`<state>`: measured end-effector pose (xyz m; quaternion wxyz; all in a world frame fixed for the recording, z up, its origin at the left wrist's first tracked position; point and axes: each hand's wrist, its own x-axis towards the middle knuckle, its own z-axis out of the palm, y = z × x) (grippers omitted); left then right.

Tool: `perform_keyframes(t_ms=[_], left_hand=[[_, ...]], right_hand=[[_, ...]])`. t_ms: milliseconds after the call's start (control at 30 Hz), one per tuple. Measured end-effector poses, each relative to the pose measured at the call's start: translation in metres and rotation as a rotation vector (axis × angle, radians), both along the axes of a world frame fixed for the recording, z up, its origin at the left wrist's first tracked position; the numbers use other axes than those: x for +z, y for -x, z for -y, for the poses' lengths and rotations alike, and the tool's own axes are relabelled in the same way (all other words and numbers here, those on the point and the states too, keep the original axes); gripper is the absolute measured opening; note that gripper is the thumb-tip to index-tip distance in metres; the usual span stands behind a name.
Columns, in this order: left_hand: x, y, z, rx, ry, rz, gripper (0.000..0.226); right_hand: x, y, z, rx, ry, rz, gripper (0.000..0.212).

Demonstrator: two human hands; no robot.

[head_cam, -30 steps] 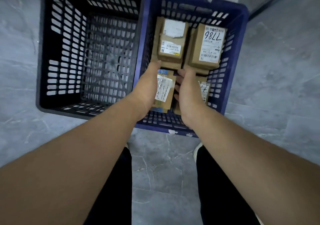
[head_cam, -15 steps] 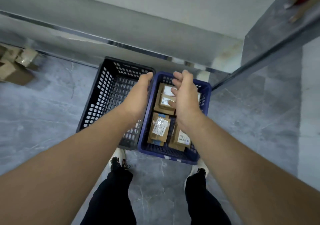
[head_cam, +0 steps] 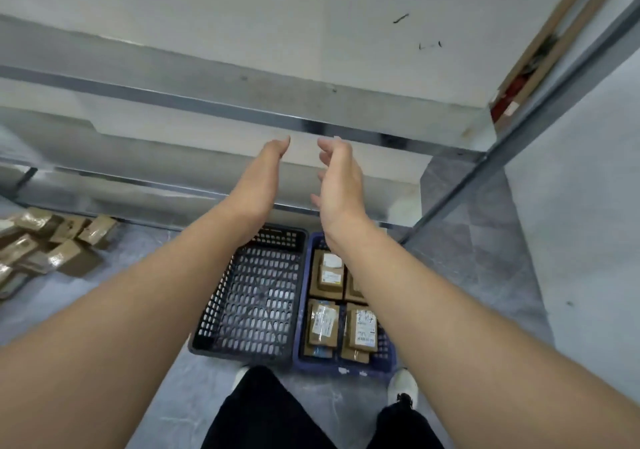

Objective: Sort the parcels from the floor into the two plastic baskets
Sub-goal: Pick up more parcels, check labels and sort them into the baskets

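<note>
Left hand [head_cam: 263, 175] and right hand [head_cam: 341, 175] have lifted out of the blue basket [head_cam: 346, 369], both grips open and empty. Drop done; floor pile [head_cam: 52, 247] far left looks next.

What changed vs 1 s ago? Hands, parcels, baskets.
The left hand and right hand lifted up out of the blue basket, off the front parcels. They are now raised, fingers relaxed, holding nothing. The camera view rose and pulled back. Parcels stay put in the blue basket; the black basket is unmoved.
</note>
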<state>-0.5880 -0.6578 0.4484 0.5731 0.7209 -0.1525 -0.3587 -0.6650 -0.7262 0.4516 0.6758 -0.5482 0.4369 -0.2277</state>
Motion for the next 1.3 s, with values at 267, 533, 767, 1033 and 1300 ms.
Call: perform_keyframes(t_ms=[267, 533, 767, 1033, 1300], left_hand=[[0.146, -0.015, -0.029, 0.002, 0.159, 0.162, 0.056], [0.273, 0.019, -0.044, 0.148, 0.303, 0.301, 0.086], [0.340, 0.060, -0.052, 0.220, 0.393, 0.370, 0.062], [0.379, 0.094, -0.077, 0.343, 0.398, 0.498, 0.064], [0.367, 0.119, -0.155, 0.578, 0.284, 0.557, 0.070]], right_hand=[[0.146, -0.015, -0.012, 0.006, 0.147, 0.127, 0.052], [0.261, 0.013, -0.009, 0.115, 0.400, 0.237, 0.056], [0.333, 0.039, -0.007, 0.241, 0.450, 0.355, 0.077], [0.370, 0.054, -0.025, 0.391, 0.440, 0.473, 0.077], [0.350, 0.043, -0.103, 0.659, 0.354, 0.497, 0.066]])
